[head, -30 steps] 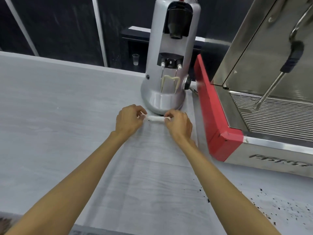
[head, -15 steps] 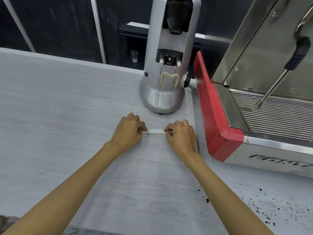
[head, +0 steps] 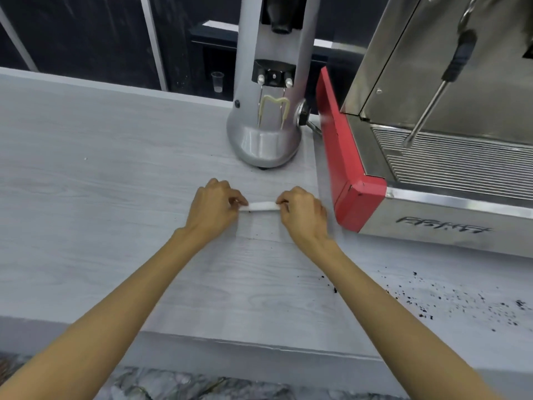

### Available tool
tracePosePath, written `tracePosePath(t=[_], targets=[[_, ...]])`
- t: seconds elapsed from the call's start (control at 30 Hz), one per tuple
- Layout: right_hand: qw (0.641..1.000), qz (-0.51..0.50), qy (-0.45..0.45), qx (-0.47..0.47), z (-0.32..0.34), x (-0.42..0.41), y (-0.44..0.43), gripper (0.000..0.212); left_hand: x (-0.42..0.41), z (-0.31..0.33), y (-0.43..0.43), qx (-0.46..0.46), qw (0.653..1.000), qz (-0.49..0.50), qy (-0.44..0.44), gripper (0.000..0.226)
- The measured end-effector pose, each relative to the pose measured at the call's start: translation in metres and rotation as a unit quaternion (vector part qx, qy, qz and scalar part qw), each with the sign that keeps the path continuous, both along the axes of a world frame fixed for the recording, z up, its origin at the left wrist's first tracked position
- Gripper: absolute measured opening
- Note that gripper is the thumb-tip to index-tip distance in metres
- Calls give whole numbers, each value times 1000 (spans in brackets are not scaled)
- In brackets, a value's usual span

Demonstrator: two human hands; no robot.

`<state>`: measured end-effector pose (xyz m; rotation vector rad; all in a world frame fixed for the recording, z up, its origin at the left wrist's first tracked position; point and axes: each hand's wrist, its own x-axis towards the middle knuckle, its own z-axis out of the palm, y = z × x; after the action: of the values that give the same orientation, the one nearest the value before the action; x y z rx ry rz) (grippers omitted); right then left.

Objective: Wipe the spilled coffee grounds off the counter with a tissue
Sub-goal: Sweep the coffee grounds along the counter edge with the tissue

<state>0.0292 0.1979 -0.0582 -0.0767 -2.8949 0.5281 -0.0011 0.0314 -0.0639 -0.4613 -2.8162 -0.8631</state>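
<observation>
Rolled tissue (head: 262, 206) lengthwise left-right between left hand (head: 214, 207) and right hand (head: 302, 212)

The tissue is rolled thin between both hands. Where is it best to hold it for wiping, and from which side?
Probably grip the tissue at its two ends, from above, as the left hand and right hand do now. It is a narrow roll lying across the counter, so its bare middle can sweep the grounds.

A dark wall (head: 86, 39) with pale strips (head: 154, 44) is standing behind the bench (head: 101, 197) — the pale grey wood is shining a little. A small clear cup (head: 217, 81) is sitting on a dark shelf (head: 213, 64). Speckled floor (head: 187, 385) is peeking out below.
</observation>
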Motion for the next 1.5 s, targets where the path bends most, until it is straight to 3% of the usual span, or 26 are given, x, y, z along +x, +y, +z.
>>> tracePosePath(t=[0.2,0.4,0.5,0.7,0.97,1.37,1.5], targets=[[997,-11,-26,73,-7,18,10,27,17,-7,16,-21,999,-48,-11,27],[996,-8,-25,84,-9,81,35,26,65,-8,23,-62,986,-146,52,26],[995,-15,-43,85,-2,99,43,25,77,0,29,-96,978,-182,22,27],[1000,11,-8,27,22,77,22,21,61,19,0,-5,997,-81,12,19],[996,73,-39,40,5,25,-22,24,52,7,-30,-49,998,-1,-49,24],[995,63,-23,77,-2,105,49,19,139,-11,31,-10,990,-141,-3,27],[1000,-9,2,-14,11,121,79,13,123,-4,47,36,991,-124,-42,24]])
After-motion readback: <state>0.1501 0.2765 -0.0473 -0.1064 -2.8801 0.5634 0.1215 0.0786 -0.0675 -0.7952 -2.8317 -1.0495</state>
